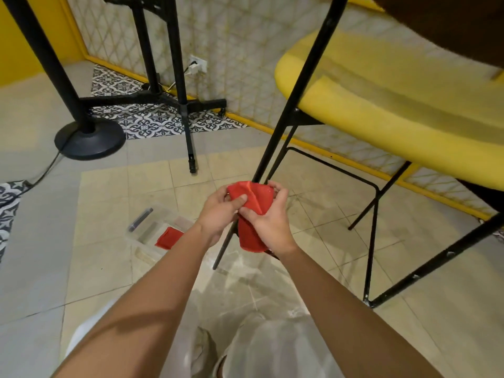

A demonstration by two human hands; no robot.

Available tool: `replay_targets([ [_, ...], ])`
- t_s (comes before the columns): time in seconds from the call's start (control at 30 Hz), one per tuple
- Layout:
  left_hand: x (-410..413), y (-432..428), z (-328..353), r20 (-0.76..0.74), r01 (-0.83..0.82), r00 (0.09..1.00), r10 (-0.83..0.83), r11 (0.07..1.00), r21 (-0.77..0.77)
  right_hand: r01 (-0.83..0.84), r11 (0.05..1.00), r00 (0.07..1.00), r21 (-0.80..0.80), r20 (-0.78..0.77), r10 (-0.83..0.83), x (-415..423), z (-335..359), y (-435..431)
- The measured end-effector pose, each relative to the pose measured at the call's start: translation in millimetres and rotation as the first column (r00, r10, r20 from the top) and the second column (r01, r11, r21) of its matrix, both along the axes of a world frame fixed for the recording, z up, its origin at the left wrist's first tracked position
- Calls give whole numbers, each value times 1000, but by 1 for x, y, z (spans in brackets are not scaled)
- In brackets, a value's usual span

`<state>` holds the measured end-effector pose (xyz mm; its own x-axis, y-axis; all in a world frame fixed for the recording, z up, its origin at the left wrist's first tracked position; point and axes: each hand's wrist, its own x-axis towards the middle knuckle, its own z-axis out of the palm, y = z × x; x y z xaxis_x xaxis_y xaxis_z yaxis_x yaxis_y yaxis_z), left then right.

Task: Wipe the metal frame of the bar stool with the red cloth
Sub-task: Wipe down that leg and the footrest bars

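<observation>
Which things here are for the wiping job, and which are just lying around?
For the job: red cloth, left hand, right hand, black metal stool leg.

Just lying about: second red cloth, clear plastic box, round-based black stand, wall socket.

Bright, even, warm indoor light with soft shadows. A pale glare patch sits on the floor tiles (245, 285) near the bottom edge. Wide-angle distortion bows the edges, and detail is slightly soft.

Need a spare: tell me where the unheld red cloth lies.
Head view, lower centre-left: the spare red cloth lies at the clear box on the floor, left of the left hand.
</observation>
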<state>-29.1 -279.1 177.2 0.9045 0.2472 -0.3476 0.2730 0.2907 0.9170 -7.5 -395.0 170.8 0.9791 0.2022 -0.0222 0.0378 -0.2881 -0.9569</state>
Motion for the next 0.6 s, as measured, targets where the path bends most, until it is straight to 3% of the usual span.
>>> replay_targets([
  [0.13,-1,1,19,90,-31,996,25,998,62,45,982,975,182,-221,-4,7,19,-8],
  [0.27,-3,-8,24,149,-184,976,159,969,168,73,995,986,74,-153,-61,16,41,-5],
  [0.4,-3,-20,27,280,-254,945,168,916,310,110,991,993,73,-59,-106,18,61,1],
  [0.6,-3,-24,21,314,-258,943,112,841,476,29,984,962,174,-273,20,23,73,4],
])
